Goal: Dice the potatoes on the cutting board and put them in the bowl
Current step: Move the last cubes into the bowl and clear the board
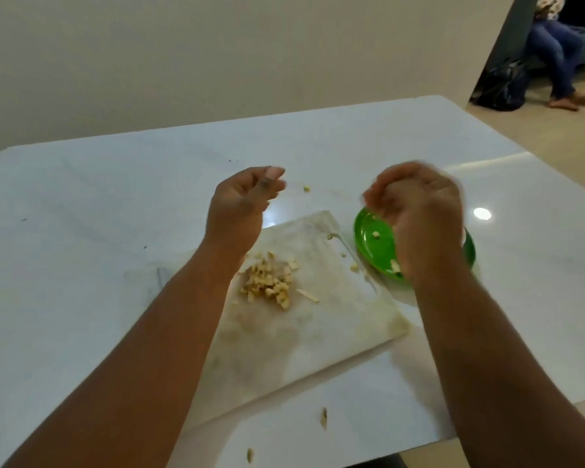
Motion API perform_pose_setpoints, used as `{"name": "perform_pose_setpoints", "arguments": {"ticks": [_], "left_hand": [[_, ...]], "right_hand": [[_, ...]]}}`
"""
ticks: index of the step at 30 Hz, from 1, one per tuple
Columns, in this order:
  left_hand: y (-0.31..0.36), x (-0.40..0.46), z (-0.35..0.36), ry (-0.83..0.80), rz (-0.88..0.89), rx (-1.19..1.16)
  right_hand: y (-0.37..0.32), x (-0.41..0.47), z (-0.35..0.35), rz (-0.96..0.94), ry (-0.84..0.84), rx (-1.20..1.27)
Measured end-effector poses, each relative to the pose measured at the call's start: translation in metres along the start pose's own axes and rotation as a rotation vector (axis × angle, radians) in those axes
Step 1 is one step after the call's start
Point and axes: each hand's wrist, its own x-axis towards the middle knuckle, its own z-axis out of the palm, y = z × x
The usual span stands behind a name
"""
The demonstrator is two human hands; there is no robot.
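A white cutting board lies on the table in front of me, with a small pile of diced potato near its middle. To the board's right stands a green bowl holding a few dice. My left hand hovers above the board's far edge, fingers loosely curled and holding nothing. Blurred by motion, my right hand hangs over the bowl with its fingers bunched and pointing down. Whether it holds any potato is unclear. No knife is in view.
The white glossy table carries stray potato bits near its front edge and beyond the board. Its right edge drops to the floor. A person sits at the far right beside a black bag.
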Motion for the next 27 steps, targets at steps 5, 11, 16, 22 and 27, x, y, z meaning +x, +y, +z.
{"name": "perform_pose_setpoints", "arguments": {"ticks": [5,11,16,22,27], "left_hand": [[-0.03,-0.004,-0.037,0.142,-0.041,0.16],[-0.053,-0.004,-0.056,0.13,-0.179,-0.163],[-0.05,0.004,-0.077,0.087,-0.369,-0.437],[-0.05,0.008,-0.082,0.11,-0.395,-0.51],[-0.052,0.008,-0.078,0.068,-0.334,-0.383]], "right_hand": [[0.049,-0.023,0.045,0.01,-0.33,-0.819],[0.074,-0.043,0.082,-0.056,-0.645,-1.212],[0.08,-0.062,0.099,-0.12,-0.773,-1.016],[0.094,-0.036,0.135,-0.167,-0.795,-1.184],[0.094,-0.056,0.123,-0.48,-0.953,-1.307]]}}
